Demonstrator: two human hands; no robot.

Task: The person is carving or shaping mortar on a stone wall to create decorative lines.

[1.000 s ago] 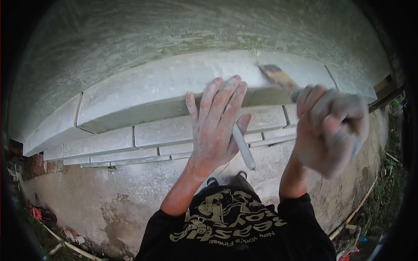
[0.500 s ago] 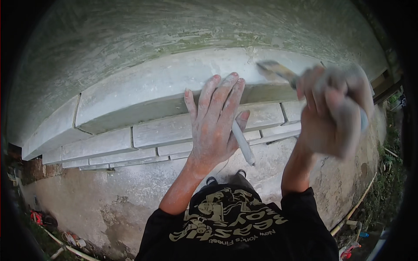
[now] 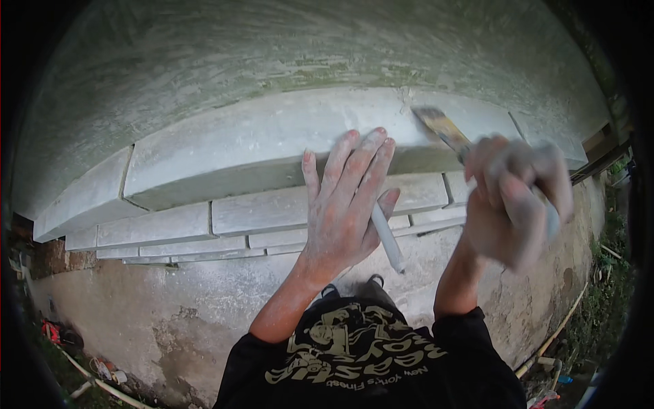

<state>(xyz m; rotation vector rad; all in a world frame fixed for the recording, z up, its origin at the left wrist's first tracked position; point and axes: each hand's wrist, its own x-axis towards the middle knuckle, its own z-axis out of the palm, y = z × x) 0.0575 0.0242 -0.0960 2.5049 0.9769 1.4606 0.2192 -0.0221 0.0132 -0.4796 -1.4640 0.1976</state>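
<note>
My left hand lies with its fingers stretched out against the long pale block at the top of the wall. A grey pen-like stick is tucked between its thumb and palm and points down toward me. My right hand, slightly blurred, is closed around a scraper with a flat, stained blade. The blade's tip rests at or just over the block's upper face, near a small smear of pale paste. Both hands are coated in white dust.
Rough greenish plaster rises beyond the top block. Lower rows of pale blocks step back beneath it, above a stained grey surface. Pipes and plants are at the right; red items lie at the far left.
The scraper and my right hand have moved slightly down in the picture and show more sharply. My left hand appears a little lower and to the right as the whole view shifts.
</note>
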